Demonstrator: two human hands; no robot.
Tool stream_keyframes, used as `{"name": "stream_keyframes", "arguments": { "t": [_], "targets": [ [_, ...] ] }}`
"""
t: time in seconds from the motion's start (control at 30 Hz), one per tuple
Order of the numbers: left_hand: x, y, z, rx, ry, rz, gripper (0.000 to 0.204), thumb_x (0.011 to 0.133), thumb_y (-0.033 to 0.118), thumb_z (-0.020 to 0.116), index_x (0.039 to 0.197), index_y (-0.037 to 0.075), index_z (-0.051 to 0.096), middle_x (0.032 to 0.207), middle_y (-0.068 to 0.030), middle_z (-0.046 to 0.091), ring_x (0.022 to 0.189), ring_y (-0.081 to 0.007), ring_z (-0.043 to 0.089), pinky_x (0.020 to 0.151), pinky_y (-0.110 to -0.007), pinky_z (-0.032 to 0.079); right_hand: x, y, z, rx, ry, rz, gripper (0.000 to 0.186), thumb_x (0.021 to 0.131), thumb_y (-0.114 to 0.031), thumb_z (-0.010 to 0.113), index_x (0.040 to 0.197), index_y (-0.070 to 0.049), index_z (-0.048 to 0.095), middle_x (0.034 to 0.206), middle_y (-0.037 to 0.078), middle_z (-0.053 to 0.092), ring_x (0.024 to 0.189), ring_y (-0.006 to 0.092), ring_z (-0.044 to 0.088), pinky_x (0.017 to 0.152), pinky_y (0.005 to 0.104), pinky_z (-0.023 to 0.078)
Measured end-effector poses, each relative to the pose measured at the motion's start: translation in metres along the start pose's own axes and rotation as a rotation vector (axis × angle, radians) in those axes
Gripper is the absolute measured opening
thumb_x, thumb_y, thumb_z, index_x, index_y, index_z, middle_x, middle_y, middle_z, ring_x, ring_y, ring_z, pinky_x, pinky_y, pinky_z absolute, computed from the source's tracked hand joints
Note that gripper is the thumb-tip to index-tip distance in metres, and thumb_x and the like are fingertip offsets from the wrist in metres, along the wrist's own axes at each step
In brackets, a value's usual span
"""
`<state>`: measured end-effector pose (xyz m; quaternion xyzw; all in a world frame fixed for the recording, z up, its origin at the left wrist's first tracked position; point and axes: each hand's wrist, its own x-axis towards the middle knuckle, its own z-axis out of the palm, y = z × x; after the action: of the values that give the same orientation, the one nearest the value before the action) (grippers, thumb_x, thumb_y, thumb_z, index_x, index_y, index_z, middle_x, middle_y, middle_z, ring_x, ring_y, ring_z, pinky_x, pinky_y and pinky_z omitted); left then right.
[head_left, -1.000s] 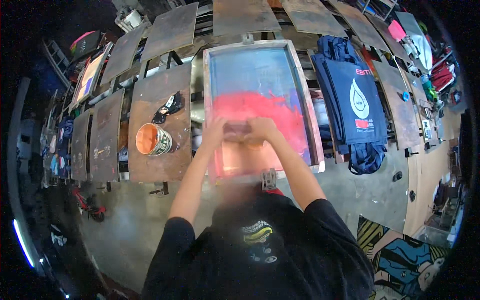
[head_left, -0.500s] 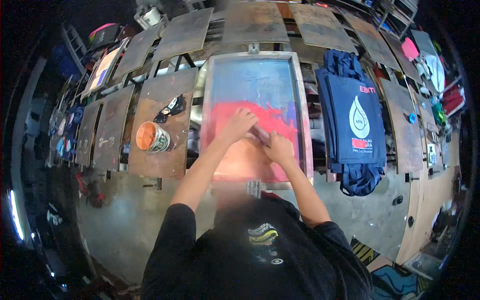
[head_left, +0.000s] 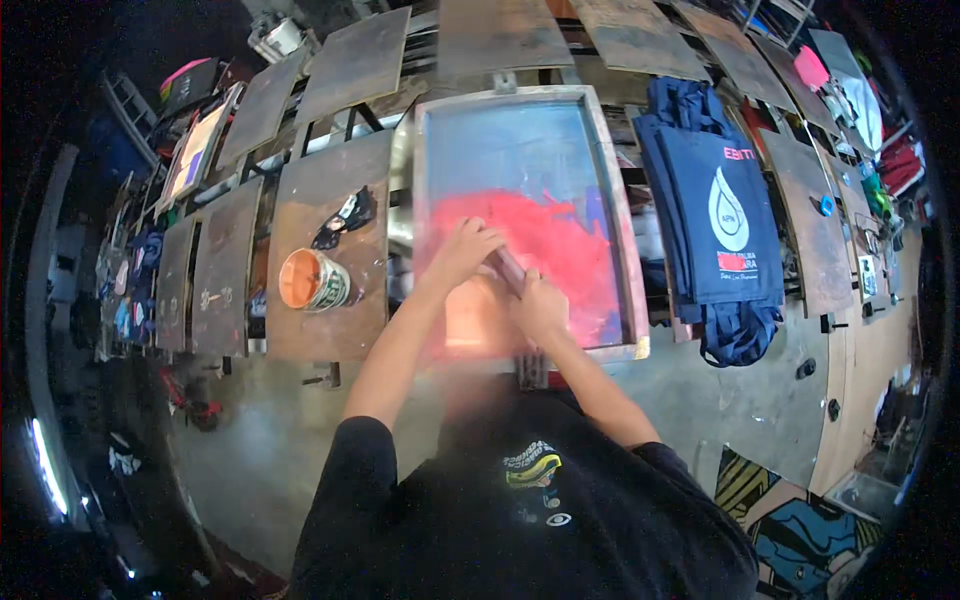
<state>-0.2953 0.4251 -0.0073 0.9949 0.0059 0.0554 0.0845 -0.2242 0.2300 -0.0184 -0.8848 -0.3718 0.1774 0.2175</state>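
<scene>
A screen-printing frame (head_left: 622,235) lies flat in front of me, its mesh (head_left: 505,145) blue at the far part. Red-pink ink (head_left: 545,225) spreads over the middle and near part of the mesh. Both my hands are closed on a squeegee (head_left: 507,270), which slants across the ink. My left hand (head_left: 466,250) grips its far left end, and my right hand (head_left: 541,308) wraps round the near right end. The squeegee's lower edge is hidden by my hands. An orange-pink patch (head_left: 475,318) shows through the mesh near my left forearm.
On the board (head_left: 285,215) to the left stand a tub (head_left: 315,280) with orange inside and a crumpled black cloth (head_left: 345,218). Dark blue tote bags (head_left: 715,200) are stacked on the right. More boards (head_left: 352,65) line the far side. A blue tape roll (head_left: 826,205) sits farther right.
Both hands have drawn the squeegee a little toward me and leftward over the mesh, and it now slants more steeply. The whole view has tilted slightly.
</scene>
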Motion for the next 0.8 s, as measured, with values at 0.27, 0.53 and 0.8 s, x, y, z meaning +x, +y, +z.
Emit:
{"name": "stream_keyframes", "arguments": {
  "t": [0.27,0.53,0.8],
  "targets": [
    [-0.027,-0.025,-0.002,0.024,0.118,0.041,0.061,0.058,0.032,0.088,0.111,0.017,0.063,0.112,0.0014,0.062,0.11,-0.0238,0.052,0.101,-0.043,0.039,0.003,-0.021,0.021,-0.087,0.066,-0.076,0.046,0.081,-0.033,0.072,0.107,0.0,0.053,0.093,0.025,0.068,0.086,0.0434,0.069,0.072,0.0534,0.055],
    [0.021,0.025,0.028,-0.091,0.175,0.226,0.065,0.056,0.036,0.09,0.112,0.017,0.064,0.111,0.0013,0.062,0.112,-0.0243,0.053,0.099,-0.042,0.041,-0.033,0.032,-0.002,-0.138,0.161,0.071,0.047,0.081,-0.045,0.071,0.095,-0.002,0.056,0.086,0.024,0.067,0.076,0.0445,0.067,0.066,0.0544,0.054],
    [-0.014,-0.044,0.007,-0.058,0.086,0.227,0.066,0.059,0.033,0.088,0.118,0.017,0.062,0.117,0.0019,0.062,0.112,-0.0245,0.051,0.099,-0.041,0.038,-0.015,-0.042,0.054,-0.141,0.301,0.158,0.049,0.076,-0.036,0.071,0.108,-0.002,0.055,0.088,0.023,0.069,0.08,0.0437,0.068,0.07,0.052,0.055]
  ]
}}
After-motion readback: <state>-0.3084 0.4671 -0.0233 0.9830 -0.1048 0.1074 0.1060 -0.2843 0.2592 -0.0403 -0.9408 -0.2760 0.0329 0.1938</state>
